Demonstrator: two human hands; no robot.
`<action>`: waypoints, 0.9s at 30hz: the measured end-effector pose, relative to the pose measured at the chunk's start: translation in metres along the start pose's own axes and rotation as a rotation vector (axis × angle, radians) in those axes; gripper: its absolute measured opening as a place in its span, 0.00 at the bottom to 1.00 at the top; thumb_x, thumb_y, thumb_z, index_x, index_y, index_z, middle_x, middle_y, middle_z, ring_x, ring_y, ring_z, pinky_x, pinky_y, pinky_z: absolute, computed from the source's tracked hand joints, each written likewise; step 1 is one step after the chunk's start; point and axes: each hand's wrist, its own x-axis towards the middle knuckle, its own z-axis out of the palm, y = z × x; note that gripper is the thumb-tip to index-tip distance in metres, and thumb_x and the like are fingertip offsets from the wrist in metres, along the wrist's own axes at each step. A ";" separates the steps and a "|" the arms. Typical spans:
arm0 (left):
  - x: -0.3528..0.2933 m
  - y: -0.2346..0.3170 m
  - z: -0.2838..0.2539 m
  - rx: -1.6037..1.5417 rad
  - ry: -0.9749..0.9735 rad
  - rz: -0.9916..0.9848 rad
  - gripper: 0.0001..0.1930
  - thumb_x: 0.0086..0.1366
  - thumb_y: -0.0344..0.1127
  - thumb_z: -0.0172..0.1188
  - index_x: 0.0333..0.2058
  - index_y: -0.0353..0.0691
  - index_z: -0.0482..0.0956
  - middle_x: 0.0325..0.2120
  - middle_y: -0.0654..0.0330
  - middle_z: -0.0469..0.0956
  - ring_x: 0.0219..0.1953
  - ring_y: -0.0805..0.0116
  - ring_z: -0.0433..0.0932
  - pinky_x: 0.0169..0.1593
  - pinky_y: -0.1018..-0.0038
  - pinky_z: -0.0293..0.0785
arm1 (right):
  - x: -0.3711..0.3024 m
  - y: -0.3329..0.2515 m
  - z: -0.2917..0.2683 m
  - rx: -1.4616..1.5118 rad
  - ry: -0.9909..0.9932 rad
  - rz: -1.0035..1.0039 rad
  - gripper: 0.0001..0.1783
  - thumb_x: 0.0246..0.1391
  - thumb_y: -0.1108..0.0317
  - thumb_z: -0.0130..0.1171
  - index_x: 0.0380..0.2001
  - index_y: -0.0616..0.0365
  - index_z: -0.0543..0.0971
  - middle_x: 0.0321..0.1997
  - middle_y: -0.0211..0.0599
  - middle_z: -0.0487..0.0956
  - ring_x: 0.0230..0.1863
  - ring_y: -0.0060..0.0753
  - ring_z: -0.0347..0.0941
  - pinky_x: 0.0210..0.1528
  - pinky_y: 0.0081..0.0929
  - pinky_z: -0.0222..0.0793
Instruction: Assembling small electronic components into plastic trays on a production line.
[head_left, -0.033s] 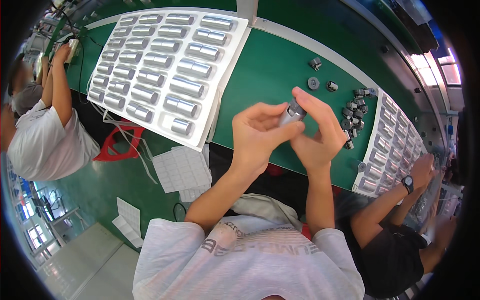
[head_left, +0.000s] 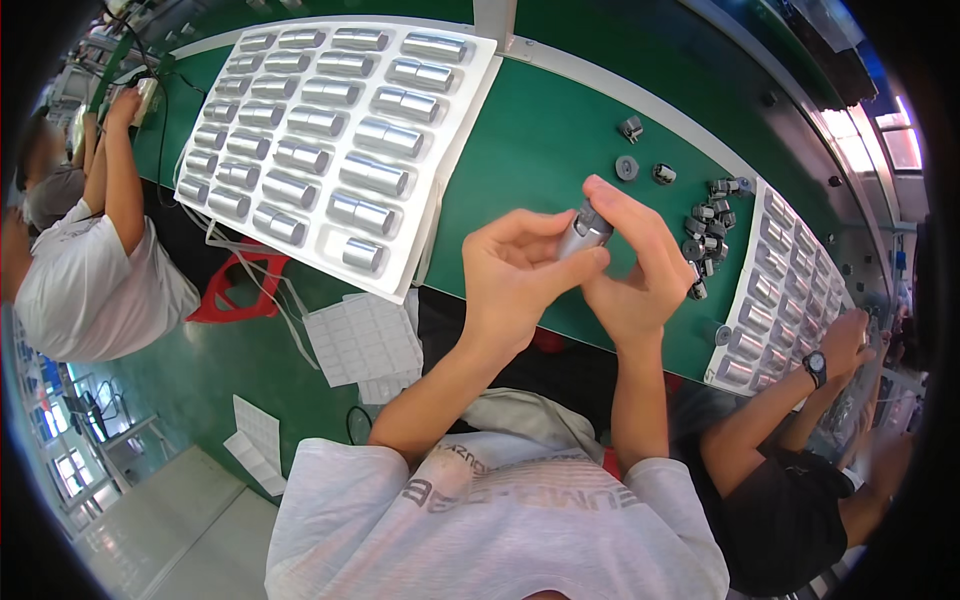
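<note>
Silver metal shines on the 1 small tube (head_left: 582, 241) I have up above the green table (head_left: 530, 130). It has 1 dark grey top (head_left: 592, 216). My 2 hands are close together. My left hand (head_left: 505, 270) pinches the tube between its thumb and its fingers. My right hand (head_left: 640, 265) bends over from the other side, with a finger touching the dark grey top. I can't see its thumb well, so I cannot tell if it is pinching too.

On my left is 1 big white tray (head_left: 416, 225). I count 4 lines with 7 silver cans in each, so 28. 1 short can (head_left: 362, 254), in the corner nearest me, fills only part of its spot.

Past my hands, 3 loose grey parts (head_left: 626, 167) lie apart from each other. To the right of them is 1 heap of parts (head_left: 708, 235); they lie over each other, so I can't count them. 1 round part (head_left: 722, 334) sits at the edge of 1 other tray (head_left: 741, 293), full of silver cans.

1 person in dark clothes (head_left: 790, 520) wears 1 watch (head_left: 816, 368) on my right. 1 person in a white shirt (head_left: 95, 285) is on my left, near 1 red stool (head_left: 250, 310).
</note>
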 end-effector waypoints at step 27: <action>-0.005 0.019 -0.007 0.506 -0.159 0.427 0.21 0.50 0.14 0.71 0.44 0.28 0.81 0.44 0.47 0.81 0.45 0.62 0.82 0.49 0.69 0.84 | 0.021 0.008 -0.032 0.598 -0.286 0.316 0.13 0.52 0.69 0.70 0.39 0.66 0.84 0.42 0.52 0.84 0.43 0.38 0.80 0.44 0.29 0.76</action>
